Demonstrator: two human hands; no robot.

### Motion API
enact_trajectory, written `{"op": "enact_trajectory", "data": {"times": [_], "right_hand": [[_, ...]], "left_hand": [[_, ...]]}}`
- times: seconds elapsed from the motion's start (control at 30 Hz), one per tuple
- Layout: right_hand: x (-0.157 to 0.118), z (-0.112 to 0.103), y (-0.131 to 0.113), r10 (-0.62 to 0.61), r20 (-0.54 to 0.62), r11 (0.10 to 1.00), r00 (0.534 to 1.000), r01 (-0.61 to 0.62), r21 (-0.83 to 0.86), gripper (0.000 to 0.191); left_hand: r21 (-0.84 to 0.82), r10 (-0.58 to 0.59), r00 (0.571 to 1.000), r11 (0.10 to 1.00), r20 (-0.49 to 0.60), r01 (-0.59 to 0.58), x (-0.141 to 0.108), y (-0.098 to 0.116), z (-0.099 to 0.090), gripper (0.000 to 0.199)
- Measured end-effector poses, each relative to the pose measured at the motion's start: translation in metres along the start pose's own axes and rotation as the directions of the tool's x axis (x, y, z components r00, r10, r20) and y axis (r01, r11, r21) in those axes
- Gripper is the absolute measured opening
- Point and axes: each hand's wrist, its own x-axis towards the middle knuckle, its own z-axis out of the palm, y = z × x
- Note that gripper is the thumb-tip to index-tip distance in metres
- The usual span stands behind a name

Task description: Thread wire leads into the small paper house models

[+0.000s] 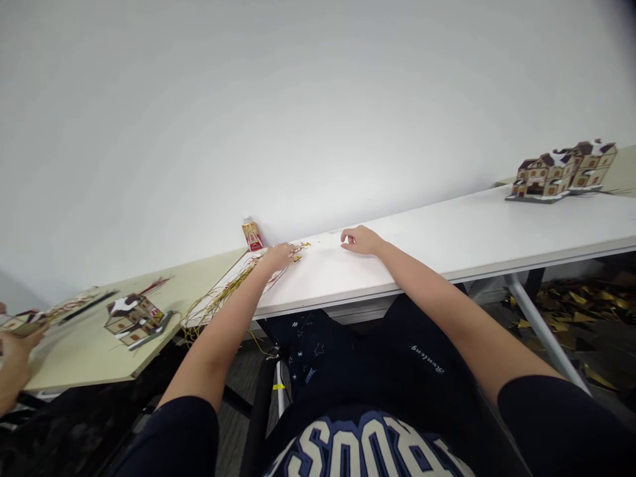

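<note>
Where the near edge of the white counter (338, 275) runs before you, yellow wires (226, 295) spill over its left end. Your left hand (279, 257) is at their far ends, fingers bent down; whether it grips any cannot be told. Your right hand (362, 240) is empty and half open, thumb and fingers parted. Bare surface stretches rightward from it to the model houses (544, 175). Beyond your left hand, a red-and-gold container (252, 235) stands by the wall (318, 99).
</note>
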Motion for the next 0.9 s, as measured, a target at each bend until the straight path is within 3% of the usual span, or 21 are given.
{"op": "enact_trajectory", "data": {"times": [0.1, 0.27, 0.37, 0.43, 0.5, 0.63, 0.7, 0.83, 0.9], "right_hand": [[0.000, -0.001, -0.001, 0.008, 0.013, 1.000, 1.000, -0.008, 0.002, 0.015], [0.001, -0.001, -0.002, 0.004, 0.014, 1.000, 1.000, -0.004, -0.004, 0.016], [0.001, -0.001, -0.001, 0.001, 0.008, 1.000, 1.000, 0.000, -0.002, 0.015], [0.001, -0.001, 0.000, -0.001, 0.008, 1.000, 1.000, 0.001, 0.001, 0.015], [0.001, -0.001, 0.000, -0.002, 0.011, 1.000, 1.000, 0.002, -0.001, 0.015], [0.001, -0.001, 0.000, 0.008, 0.022, 1.000, 1.000, -0.008, 0.000, 0.015], [0.001, -0.001, 0.000, 0.011, 0.022, 1.000, 1.000, -0.011, 0.001, 0.015], [0.001, -0.002, -0.001, 0.019, 0.027, 1.000, 0.999, -0.019, -0.005, 0.015], [0.000, -0.003, -0.002, 0.026, 0.034, 1.000, 0.999, -0.026, -0.007, 0.015]], "left_hand": [[0.042, -0.053, 0.996, 0.998, 0.071, 0.051, 0.009, 0.007, 0.009, 0.038], [0.093, -0.050, 0.991, 0.995, 0.126, 0.038, 0.010, 0.000, 0.009, 0.042], [-0.003, -0.070, 0.993, 0.998, 0.092, 0.070, 0.011, -0.008, 0.007, 0.037], [-0.177, -0.120, 0.991, 0.976, 0.062, 0.130, 0.012, -0.013, 0.005, 0.036], [-0.398, -0.206, 0.978, 0.897, 0.012, 0.194, 0.012, -0.017, 0.001, 0.039], [-0.724, -0.371, 0.928, 0.644, -0.015, 0.246, 0.012, -0.021, -0.010, 0.044], [-0.777, -0.393, 0.919, 0.574, 0.015, 0.258, 0.010, -0.021, -0.015, 0.042], [-0.783, -0.394, 0.918, 0.559, 0.036, 0.271, 0.007, -0.021, -0.015, 0.040], [-0.818, -0.429, 0.902, 0.499, 0.052, 0.285, 0.008, -0.022, -0.012, 0.043]]}}
